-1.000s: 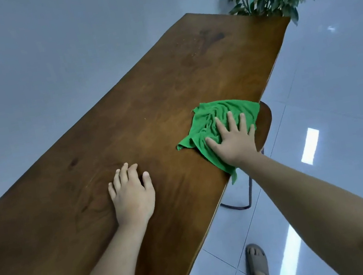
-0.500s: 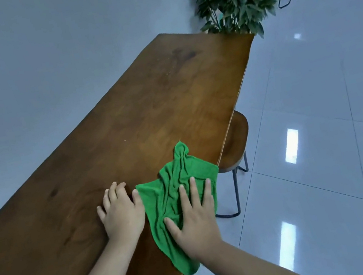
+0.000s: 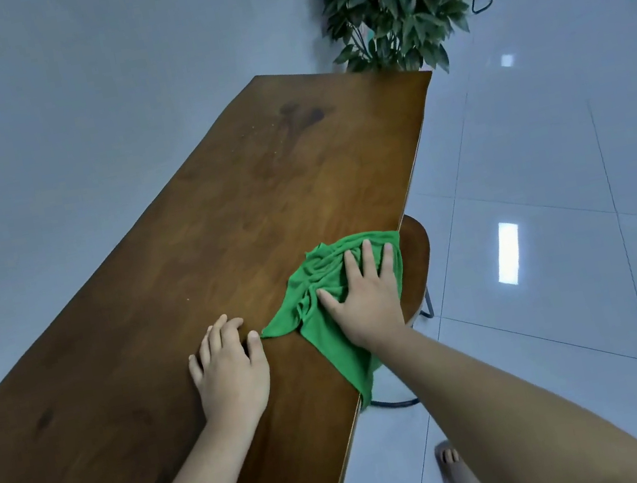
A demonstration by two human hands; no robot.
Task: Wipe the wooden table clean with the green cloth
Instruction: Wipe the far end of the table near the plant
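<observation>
Pressing flat, fingers spread, the right hand [image 3: 365,301] pins the cloth [image 3: 324,295] to the table [image 3: 220,224] at its right edge, farther out than half a second ago. Left hand [image 3: 228,368]: open, palm down, braced beside it. Near strip probably covered; specks farther along remain.

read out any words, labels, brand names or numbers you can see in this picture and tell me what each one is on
None: no readable text shows anywhere.
The green cloth under the right hand shows no tag or print.
The wooden table, with the left hand flat on it, shows only grain and dark marks.
</observation>
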